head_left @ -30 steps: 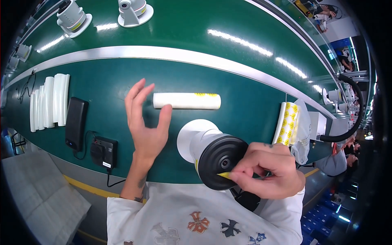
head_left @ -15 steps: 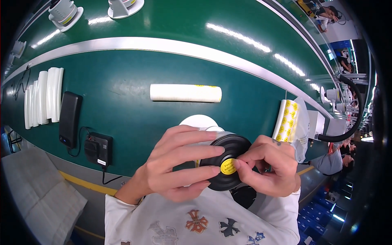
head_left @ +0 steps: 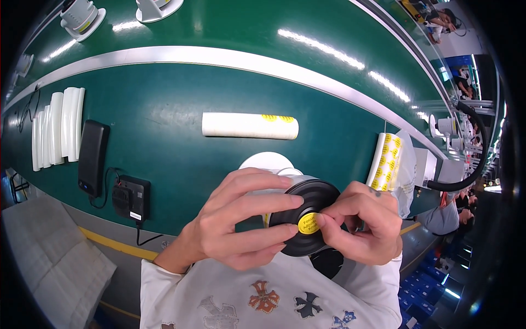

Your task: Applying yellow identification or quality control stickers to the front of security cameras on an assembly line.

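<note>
A white device with a ridged black round face (head_left: 312, 192) is tilted up in front of my chest. In the middle of that face sits a yellow round sticker (head_left: 308, 223) with dark print. My left hand (head_left: 241, 219) is wrapped over the device from the left, its fingertips resting on the black rim. The thumb and fingers of my right hand (head_left: 361, 222) are pinched together at the right edge of the sticker, the thumb tip touching it. A white round base (head_left: 267, 161) shows behind my left hand; most of the white body is hidden.
A white roll with yellow stickers (head_left: 249, 125) lies on the green table (head_left: 170, 98). Several white rolls (head_left: 57, 129), a black power bank (head_left: 93, 159) and a black adapter (head_left: 131, 198) with cables lie left. Another sticker roll (head_left: 385, 162) is at right. Similar white devices (head_left: 82, 19) stand beyond the rail.
The sticker roll on the table has turned slightly, showing more of its yellow stickers. Both hands keep nearly the same hold; the device has shifted a touch to the right.
</note>
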The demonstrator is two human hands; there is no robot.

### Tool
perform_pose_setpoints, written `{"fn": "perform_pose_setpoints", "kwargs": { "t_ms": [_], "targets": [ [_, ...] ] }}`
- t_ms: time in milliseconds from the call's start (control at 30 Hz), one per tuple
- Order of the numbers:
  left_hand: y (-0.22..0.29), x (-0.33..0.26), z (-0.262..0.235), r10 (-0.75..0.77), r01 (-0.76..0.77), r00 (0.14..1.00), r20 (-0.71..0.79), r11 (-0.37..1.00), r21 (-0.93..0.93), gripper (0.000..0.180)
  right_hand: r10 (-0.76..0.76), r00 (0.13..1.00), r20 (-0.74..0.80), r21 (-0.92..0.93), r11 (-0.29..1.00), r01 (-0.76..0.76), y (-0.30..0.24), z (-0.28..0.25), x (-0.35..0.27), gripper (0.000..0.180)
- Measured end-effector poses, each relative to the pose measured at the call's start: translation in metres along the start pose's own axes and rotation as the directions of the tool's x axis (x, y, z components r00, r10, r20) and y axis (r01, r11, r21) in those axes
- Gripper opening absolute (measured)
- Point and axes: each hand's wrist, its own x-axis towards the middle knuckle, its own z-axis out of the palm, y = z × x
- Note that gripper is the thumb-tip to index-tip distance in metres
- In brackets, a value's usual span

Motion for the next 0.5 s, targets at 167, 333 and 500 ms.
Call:
{"fn": "perform_pose_setpoints", "kwargs": {
  "t_ms": [167, 333, 500],
  "targets": [
    [-0.0006, -0.0009, 0.0003, 0.002, -0.002, 1.0, -0.004, 1.0, -0.002, 0.016, -0.003, 1.0, -0.01, -0.006, 1.0, 0.003, -0.0004, 0.0016, 0.0013, 0.015],
    [-0.0005, -0.0006, 0.0006, 0.0, 0.0, 1.0, -0.004, 1.0, -0.01, 0.016, -0.021, 1.0, -0.02, -0.022, 1.0, 0.02, 0.0003, 0.0022, 0.0006, 0.015],
    [-0.0003, -0.0017, -0.0008, 0.003, -0.003, 1.0, 0.013, 1.0, -0.003, 0.016, -0.02, 1.0, -0.017, -0.024, 1.0, 0.019, -0.0008, 0.0021, -0.0001, 0.015]
  ]
}}
